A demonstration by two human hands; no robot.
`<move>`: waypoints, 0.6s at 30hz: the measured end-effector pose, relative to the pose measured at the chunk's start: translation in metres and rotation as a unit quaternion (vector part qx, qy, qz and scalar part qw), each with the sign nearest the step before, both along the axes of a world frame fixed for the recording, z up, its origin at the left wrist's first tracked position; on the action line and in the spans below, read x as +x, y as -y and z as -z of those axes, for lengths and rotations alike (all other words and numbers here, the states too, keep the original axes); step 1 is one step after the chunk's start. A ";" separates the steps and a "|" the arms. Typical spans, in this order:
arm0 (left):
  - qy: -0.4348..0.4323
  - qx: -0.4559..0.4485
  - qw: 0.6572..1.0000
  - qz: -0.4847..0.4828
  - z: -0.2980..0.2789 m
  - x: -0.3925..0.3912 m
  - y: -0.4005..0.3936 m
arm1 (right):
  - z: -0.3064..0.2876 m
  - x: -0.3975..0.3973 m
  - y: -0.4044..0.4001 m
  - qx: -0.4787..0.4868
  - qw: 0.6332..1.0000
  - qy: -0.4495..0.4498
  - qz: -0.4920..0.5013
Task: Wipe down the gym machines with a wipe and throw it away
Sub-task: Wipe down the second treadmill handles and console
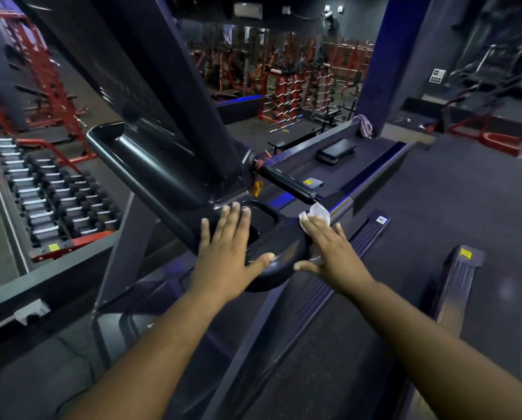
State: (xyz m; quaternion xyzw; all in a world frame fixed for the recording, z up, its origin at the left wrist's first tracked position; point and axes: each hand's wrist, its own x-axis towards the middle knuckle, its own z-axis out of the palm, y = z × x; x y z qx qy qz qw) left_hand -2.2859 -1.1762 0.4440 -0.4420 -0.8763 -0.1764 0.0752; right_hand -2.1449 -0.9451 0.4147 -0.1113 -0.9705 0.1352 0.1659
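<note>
A black treadmill console (150,177) with a tray and cup recess fills the middle of the view. My left hand (229,253) lies flat, fingers straight, on the console's near corner over the recess. My right hand (329,250) presses a crumpled white wipe (315,214) flat against the right end of the console, where the handrail (344,204) begins. The wipe sticks out beyond my fingertips; the rest of it is hidden under my palm.
The treadmill's dark belt and side rail (365,237) run below my arms. A second treadmill (465,268) stands at the right. A dumbbell rack (50,195) sits left, red weight machines (299,86) at the back. A step platform (337,150) lies on the raised floor.
</note>
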 end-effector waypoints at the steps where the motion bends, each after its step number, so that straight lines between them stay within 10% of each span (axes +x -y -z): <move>1: -0.010 -0.006 1.000 0.009 -0.002 0.005 -0.007 | -0.004 -0.002 -0.010 -0.010 1.000 0.009 -0.006; 6: -0.053 -0.061 0.996 0.046 -0.021 0.024 -0.066 | -0.023 0.009 -0.044 0.024 0.997 -0.057 -0.049; 10: -0.009 -0.059 0.994 0.088 -0.035 0.036 -0.134 | -0.029 0.030 -0.073 -0.134 0.976 -0.170 -0.025; 14: 0.120 0.020 0.985 0.124 -0.041 0.051 -0.207 | -0.043 0.046 -0.109 -0.425 0.877 -0.222 0.018; 18: 0.270 0.115 0.945 0.143 -0.042 0.063 -0.294 | -0.054 0.068 -0.175 -0.512 0.816 -0.263 0.054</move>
